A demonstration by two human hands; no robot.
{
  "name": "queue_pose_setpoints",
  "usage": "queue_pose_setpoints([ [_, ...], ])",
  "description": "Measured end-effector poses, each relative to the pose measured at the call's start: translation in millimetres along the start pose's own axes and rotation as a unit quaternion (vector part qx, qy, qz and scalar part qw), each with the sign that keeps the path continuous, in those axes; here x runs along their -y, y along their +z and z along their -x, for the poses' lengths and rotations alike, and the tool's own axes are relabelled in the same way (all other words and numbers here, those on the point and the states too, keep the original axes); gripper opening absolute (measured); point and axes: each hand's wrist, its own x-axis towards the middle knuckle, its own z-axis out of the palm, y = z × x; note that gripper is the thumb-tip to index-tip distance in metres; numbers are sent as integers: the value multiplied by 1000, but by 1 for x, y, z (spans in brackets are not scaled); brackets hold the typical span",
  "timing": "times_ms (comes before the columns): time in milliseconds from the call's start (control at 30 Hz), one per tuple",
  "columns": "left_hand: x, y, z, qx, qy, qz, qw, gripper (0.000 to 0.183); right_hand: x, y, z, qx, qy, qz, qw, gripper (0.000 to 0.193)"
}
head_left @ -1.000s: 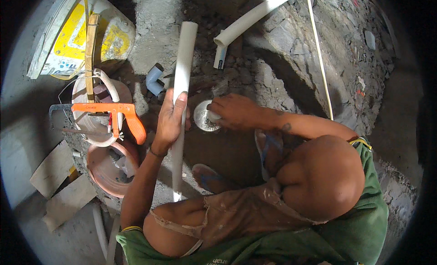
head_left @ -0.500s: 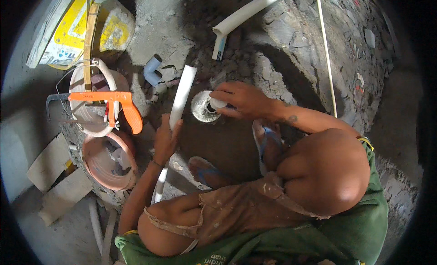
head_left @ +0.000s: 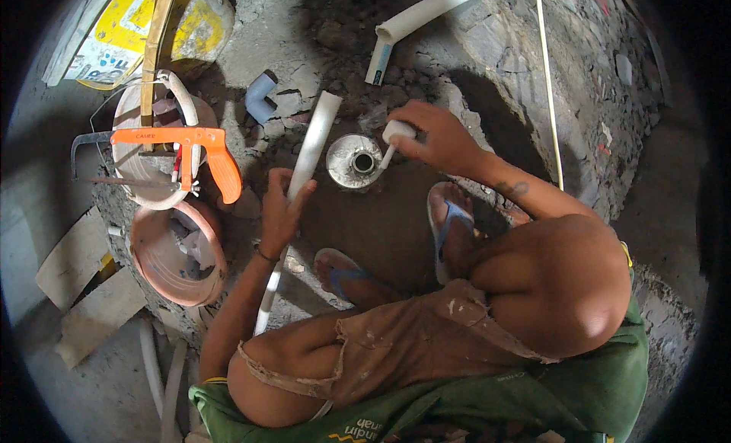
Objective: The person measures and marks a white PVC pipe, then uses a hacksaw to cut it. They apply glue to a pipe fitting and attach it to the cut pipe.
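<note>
My left hand [head_left: 282, 211] is closed round a white plastic pipe [head_left: 315, 134], which slants from beside my left knee up toward the middle. Just right of the pipe's upper end, a round metal can [head_left: 340, 169] stands on the ground with its neck uncovered. My right hand [head_left: 445, 142] pinches a whitish cap [head_left: 398, 131] at the can's upper right. From the cap a short pale stick [head_left: 387, 156] points down beside the can's rim. Beyond the pipe lies a grey-blue pipe elbow [head_left: 260, 99].
At left, an orange hacksaw [head_left: 221, 165] lies across a whitish bucket [head_left: 133, 188], with a reddish bucket [head_left: 139, 256] nearer. A thicker white pipe [head_left: 434, 9] lies at the far side over broken concrete. A thin pale rod [head_left: 550, 85] runs along the right. My sandalled feet [head_left: 449, 222] are below the can.
My right hand has lifted the cap off the can's neck and moved right, so the stick and the opening now show. My left hand still holds the pipe.
</note>
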Motion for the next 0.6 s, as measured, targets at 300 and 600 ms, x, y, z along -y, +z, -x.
queue_pose_setpoints([
  [300,-10,-13,1,117,-108,161,974,40,-8,-5,-18,-133,125,-313,932,42],
  [600,-3,-8,3,81,-37,84,992,37,0,-2,-17,-117,-35,10,992,47],
])
